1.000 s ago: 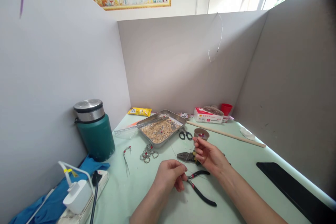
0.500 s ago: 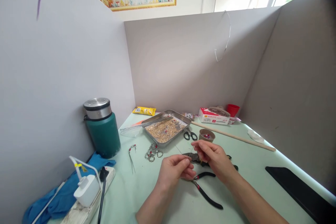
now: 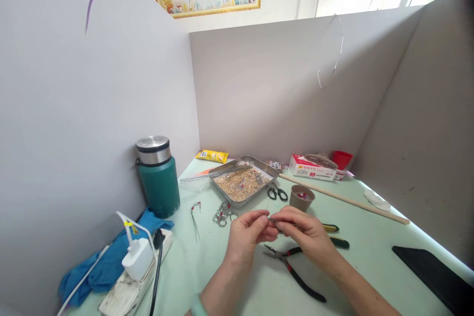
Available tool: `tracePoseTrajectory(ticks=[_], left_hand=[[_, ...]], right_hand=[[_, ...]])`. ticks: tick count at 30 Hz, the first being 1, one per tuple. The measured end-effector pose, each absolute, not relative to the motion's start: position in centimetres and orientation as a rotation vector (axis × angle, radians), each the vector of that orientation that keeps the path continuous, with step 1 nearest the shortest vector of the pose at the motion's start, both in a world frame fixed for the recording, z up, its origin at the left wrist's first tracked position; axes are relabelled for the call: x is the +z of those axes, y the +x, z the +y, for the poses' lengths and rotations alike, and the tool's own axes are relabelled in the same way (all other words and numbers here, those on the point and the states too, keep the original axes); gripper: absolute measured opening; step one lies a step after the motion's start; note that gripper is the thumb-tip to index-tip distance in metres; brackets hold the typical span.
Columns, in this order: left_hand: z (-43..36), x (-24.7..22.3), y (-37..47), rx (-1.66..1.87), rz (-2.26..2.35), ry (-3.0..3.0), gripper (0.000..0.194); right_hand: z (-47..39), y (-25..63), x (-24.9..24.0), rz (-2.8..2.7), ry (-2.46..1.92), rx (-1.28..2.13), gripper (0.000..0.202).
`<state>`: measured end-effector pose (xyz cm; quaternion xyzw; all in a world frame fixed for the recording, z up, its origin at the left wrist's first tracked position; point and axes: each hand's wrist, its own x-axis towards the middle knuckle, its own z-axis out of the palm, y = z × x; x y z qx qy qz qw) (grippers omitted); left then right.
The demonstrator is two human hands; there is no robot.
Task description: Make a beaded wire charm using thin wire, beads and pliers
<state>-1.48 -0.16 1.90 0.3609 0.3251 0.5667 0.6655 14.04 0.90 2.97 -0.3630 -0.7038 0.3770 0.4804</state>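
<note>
My left hand [image 3: 255, 227] and my right hand [image 3: 298, 224] meet above the middle of the table, fingertips pinched close together. Between them is a small piece with thin wire, mostly hidden by the fingers. Black-handled pliers [image 3: 287, 260] lie open just below my hands. Behind my right hand sits another pair of pliers with green and yellow handles [image 3: 338, 243], partly covered. A brown cup [image 3: 301, 198] of red beads stands beyond my right hand. Left of my hands lie a beaded chain [image 3: 222, 215] and a small bunch of wires with red beads [image 3: 195, 217].
A metal tray [image 3: 242, 204] holds gold beads and long wires, with scissors [image 3: 277, 193] beside it. A wooden stick [image 3: 344, 198] slants across the right. A green bottle [image 3: 159, 185] and power strip [image 3: 137, 276] stand left; a black object [image 3: 431, 276] lies right.
My right hand has come down and in toward my left, so their fingertips now nearly touch. The whole view has shifted, with the table's objects appearing farther right.
</note>
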Motion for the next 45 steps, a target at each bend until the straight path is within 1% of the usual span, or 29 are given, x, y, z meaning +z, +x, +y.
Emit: tracePoseTrajectory(ticks=[3,10,22,26,33,36,41,45], left_hand=[[-0.1,2.0,-1.6,1.247,0.688,0.782,0.034],[-0.3,2.3,-1.8,1.226,0.649,0.738,0.037],[-0.2,2.1,-2.0,1.206,0.707,0.777,0.030],[0.0,1.9,-2.0,1.199,0.722,0.776,0.028],[0.3,1.9,-2.0,1.189,0.833,0.860,0.028],[0.4,2.0,-1.9,1.162,0.915,0.933,0.028],[0.5,1.5,-1.5,1.085,1.153,1.154,0.017],[0.1,1.1,-1.3,1.033,1.357,1.507,0.020]], right_hand=[[0.9,13.6,2.3,-1.685,-0.949,0.798,0.016],[1.2,13.7,1.6,-1.670,-0.957,0.835,0.016],[1.1,13.6,1.7,-1.712,-0.915,0.854,0.017],[1.2,13.6,1.9,-1.705,-0.958,0.863,0.016],[1.1,13.3,1.9,-1.637,-1.101,0.892,0.022],[1.1,13.4,2.0,-1.672,-1.159,0.793,0.022],[0.7,13.5,2.5,-1.871,-1.178,0.476,0.022],[0.1,13.0,2.5,-2.000,-1.270,0.217,0.023]])
